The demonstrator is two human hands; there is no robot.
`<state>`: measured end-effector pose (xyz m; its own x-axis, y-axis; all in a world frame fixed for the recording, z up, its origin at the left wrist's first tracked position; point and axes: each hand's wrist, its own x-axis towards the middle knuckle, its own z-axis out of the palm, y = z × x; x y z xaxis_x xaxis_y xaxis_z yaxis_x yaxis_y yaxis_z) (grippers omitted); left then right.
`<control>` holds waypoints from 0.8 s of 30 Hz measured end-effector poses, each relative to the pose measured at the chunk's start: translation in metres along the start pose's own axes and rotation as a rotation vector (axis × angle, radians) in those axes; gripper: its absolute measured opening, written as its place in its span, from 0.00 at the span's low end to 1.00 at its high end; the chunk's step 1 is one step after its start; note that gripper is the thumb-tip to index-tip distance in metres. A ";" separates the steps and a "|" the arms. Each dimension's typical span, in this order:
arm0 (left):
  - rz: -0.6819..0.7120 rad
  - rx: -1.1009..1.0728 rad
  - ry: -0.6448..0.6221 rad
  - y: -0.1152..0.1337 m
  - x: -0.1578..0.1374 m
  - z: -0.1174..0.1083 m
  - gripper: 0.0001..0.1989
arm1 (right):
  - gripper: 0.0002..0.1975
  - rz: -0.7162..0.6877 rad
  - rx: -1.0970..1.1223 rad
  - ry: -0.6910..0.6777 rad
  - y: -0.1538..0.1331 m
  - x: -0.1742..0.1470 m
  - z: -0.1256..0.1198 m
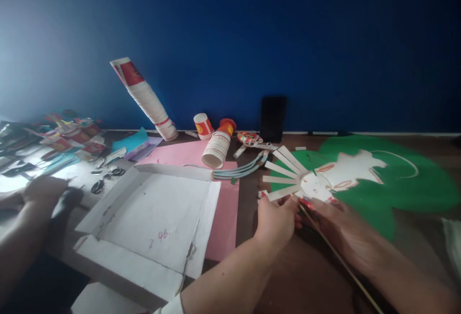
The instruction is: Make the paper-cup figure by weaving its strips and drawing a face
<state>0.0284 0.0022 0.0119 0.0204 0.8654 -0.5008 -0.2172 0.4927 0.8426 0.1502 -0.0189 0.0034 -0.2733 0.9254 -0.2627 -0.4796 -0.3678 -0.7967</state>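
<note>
Blue wall (230, 40) backs the dark table (295, 280); above its right half, the cut paper cup (312, 184) fans out strips, near edge pinched by left hand (275, 220) and right hand (336, 223); a thin stick (340, 257) slants between; green paper (414, 189) lies beyond.

Wearer's hands: 2, left hand (276, 218) and right hand (334, 223). Co-worker's hand (45, 189): at least 1, blurred. Stick (334, 252): 1. Fringed paper cup (314, 187): 1; pale strips (279, 179) fanning from it: at least 5. Cup stacks: 2, one long stack (149, 105), one short stack (216, 150); cups within nested too tightly to count. Lone cup (203, 126): 1. White box (154, 208): 1. Pink sheet (224, 218): 1. Black slab (272, 117): 1.
</note>
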 end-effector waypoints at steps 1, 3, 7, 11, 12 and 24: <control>-0.001 0.012 0.003 0.000 0.000 0.000 0.09 | 0.16 0.009 0.017 0.022 0.000 0.000 0.000; 0.020 0.033 0.006 -0.001 -0.001 0.000 0.09 | 0.17 0.032 0.025 0.086 -0.001 0.000 -0.002; 0.055 0.051 0.018 -0.004 0.000 -0.001 0.11 | 0.16 0.057 -0.008 0.152 -0.001 0.001 -0.004; 0.065 0.043 0.013 -0.006 0.001 -0.001 0.12 | 0.13 0.064 -0.006 0.166 -0.001 0.002 -0.004; 0.064 0.038 0.013 -0.006 0.001 -0.001 0.12 | 0.13 0.067 0.007 0.164 0.000 0.002 -0.003; 0.080 0.014 -0.033 -0.008 0.002 -0.002 0.10 | 0.14 0.074 -0.064 0.147 -0.002 0.003 -0.006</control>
<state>0.0280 0.0002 0.0036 0.0356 0.9044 -0.4251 -0.2063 0.4229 0.8824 0.1549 -0.0154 0.0008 -0.1789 0.9012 -0.3947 -0.4072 -0.4331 -0.8041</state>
